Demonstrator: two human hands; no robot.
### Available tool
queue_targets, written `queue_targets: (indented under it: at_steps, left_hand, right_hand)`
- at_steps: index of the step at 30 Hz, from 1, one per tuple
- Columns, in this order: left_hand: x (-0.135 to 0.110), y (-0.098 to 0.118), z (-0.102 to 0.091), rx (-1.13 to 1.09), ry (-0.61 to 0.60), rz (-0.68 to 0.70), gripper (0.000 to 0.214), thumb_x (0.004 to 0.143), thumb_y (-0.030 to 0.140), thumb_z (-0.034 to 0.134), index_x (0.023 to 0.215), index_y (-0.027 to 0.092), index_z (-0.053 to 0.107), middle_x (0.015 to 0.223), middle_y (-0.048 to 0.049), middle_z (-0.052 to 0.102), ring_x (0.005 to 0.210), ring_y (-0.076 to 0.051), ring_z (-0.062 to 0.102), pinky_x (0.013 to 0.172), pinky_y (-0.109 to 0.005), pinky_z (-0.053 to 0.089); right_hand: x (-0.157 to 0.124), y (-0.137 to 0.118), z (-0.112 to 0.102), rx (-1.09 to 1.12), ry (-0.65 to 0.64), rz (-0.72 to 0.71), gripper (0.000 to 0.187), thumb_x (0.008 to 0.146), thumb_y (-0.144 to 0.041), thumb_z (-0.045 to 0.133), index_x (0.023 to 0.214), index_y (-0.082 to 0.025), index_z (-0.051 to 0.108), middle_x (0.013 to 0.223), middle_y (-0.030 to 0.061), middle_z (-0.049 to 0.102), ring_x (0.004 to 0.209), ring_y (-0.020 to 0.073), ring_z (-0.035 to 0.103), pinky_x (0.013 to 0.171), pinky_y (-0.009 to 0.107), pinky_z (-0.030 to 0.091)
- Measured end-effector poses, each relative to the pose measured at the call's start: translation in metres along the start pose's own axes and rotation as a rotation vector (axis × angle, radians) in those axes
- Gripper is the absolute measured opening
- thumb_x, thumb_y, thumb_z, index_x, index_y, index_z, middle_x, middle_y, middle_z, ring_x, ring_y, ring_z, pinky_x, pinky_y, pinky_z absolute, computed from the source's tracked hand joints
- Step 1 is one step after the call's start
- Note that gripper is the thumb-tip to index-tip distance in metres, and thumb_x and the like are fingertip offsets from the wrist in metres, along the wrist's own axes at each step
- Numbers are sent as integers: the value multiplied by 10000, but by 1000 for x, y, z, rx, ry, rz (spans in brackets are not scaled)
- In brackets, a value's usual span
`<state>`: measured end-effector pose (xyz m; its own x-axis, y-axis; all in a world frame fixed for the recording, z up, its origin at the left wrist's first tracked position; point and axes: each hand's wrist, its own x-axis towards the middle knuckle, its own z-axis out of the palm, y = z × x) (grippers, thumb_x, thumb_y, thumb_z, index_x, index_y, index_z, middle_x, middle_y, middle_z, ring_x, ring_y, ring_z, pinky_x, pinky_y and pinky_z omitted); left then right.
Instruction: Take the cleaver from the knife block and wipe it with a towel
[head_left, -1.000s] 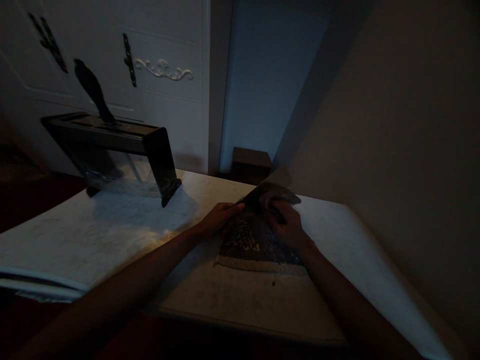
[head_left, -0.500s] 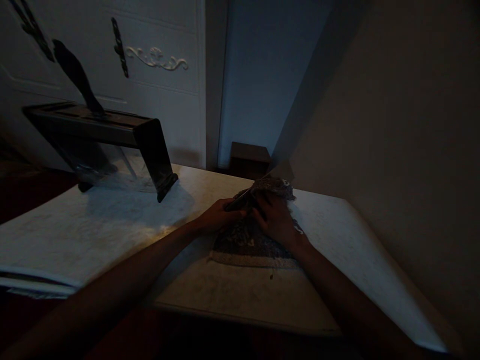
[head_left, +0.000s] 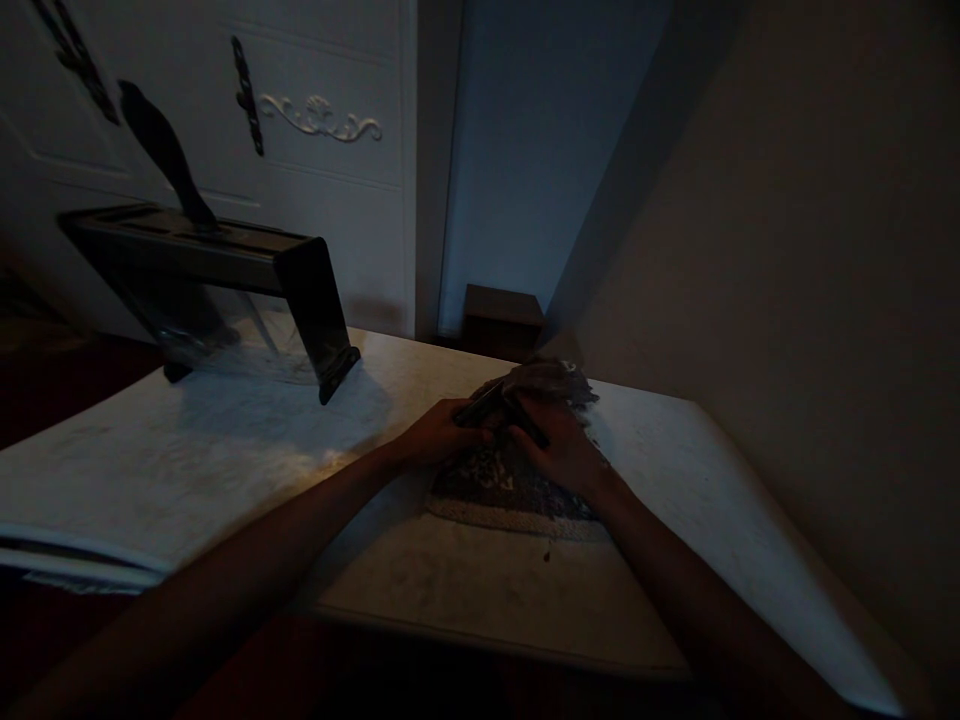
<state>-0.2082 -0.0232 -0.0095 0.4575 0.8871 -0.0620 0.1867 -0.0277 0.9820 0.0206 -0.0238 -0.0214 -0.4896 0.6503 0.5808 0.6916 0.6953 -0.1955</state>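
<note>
On the table in the head view lies a dark, patterned, shaggy cloth (head_left: 487, 485) with a pale border, bunched up at its far end. My left hand (head_left: 435, 432) is closed round a slim dark handle (head_left: 480, 403) that points away to the right over the cloth. My right hand (head_left: 559, 445) is closed over the bunched end of the cloth, just right of the handle. A narrow dark strip (head_left: 529, 418) shows between its thumb and fingers; I cannot tell what it is. Past the handle, the far part is blurred and half hidden by the cloth.
A black knife block (head_left: 300, 262) with clear sides and one black handle (head_left: 169, 155) sticking up stands on the left of the pale table (head_left: 420, 590). White doors (head_left: 337, 230) rise behind it. A wall (head_left: 810, 250) runs along the right. A brown box (head_left: 502, 305) sits beyond the table.
My right hand and the bunched cloth have shifted slightly, with a dark strip now showing at the thumb. My left hand keeps its hold. The view has moved a little.
</note>
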Motion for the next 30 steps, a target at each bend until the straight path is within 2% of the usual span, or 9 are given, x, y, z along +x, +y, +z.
queue_targets:
  at_steps: [3,6,11,16,21,26,30]
  left_hand:
    - [0,0,0,-14,22,44,371,678,349,723,930,94,630,711,7,609,574,-104,511,514,-212,394]
    - [1,-2,0,-22,18,96,389,681,347,728,968,95,656,817,-23,669,705,-148,585,633,-246,463]
    - [4,-9,1,7,9,120,439,672,362,735,1022,104,670,922,-50,703,846,-205,630,754,-301,494]
    - [4,-7,2,74,30,104,434,685,370,714,1023,102,670,893,-51,693,802,-199,618,706,-291,478]
    - [4,-4,3,102,37,98,375,686,361,692,956,103,668,829,-32,668,754,-180,594,659,-266,440]
    - [6,-8,3,111,39,111,386,686,384,693,941,95,670,817,-29,655,744,-174,581,661,-263,427]
    - [5,-6,3,118,35,101,370,699,377,685,936,93,677,822,-30,657,743,-170,582,660,-255,423]
  right_hand:
    - [-1,-12,0,95,-84,-40,431,922,-353,508,1312,-179,560,1143,118,694,1003,248,675,881,413,549]
    - [1,-18,-3,174,-124,-27,454,892,-309,540,1327,-177,536,1151,113,690,1005,245,673,881,409,548]
    - [3,-17,-5,217,-39,3,472,857,-284,585,1316,-188,536,1220,117,657,1093,259,637,940,441,523]
    - [3,-18,0,247,65,118,342,858,-358,626,1176,-233,635,1122,70,702,1026,236,665,914,408,539]
    - [4,-20,4,252,133,177,305,859,-327,592,1141,-224,646,1118,71,702,1011,232,669,915,404,533]
    - [2,-17,6,322,171,269,339,830,-304,601,1154,-216,558,1086,78,676,981,224,660,875,397,539]
    - [-1,-17,5,304,249,249,474,861,-319,577,1304,-215,442,1176,115,620,1001,222,639,865,405,544]
